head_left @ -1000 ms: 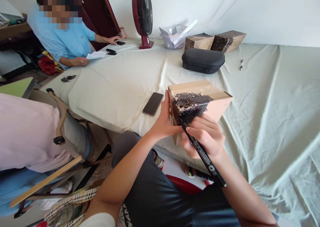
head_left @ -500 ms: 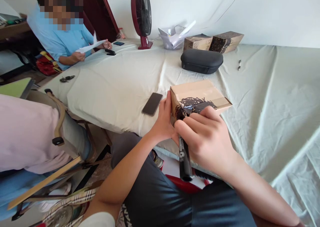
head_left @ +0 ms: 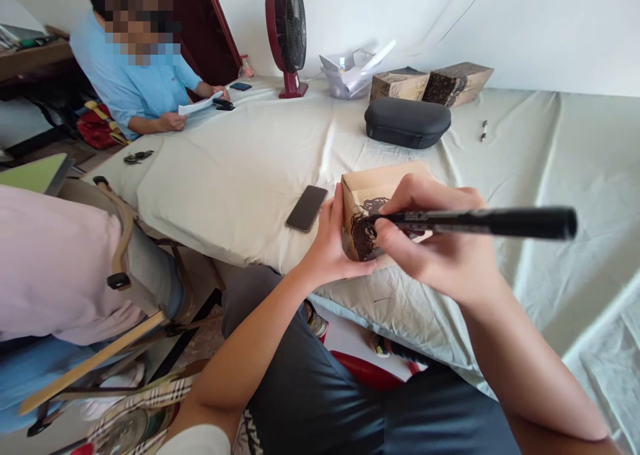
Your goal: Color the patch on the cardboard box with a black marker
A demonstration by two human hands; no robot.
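Cardboard box sat at the near edge of the cloth-covered table, right in front of the person, probably for short reach. Underside contact hidden, can't confirm how it was supported.

Left hand was spread: fingers up against the box's left side, thumb out along the near lower edge. Looked like a brace against pen push.

Right hand pinched the black marker between thumb and forefinger, close to the tip, likely for control. Barrel lay nearly level, back end out to the right. Tip was at the scribbled corner; exact contact hidden by fingers.

Phone lay flat just left of the box, apart from the left hand. Black case and 2 more boxes sat farther back, leaving elbow room.
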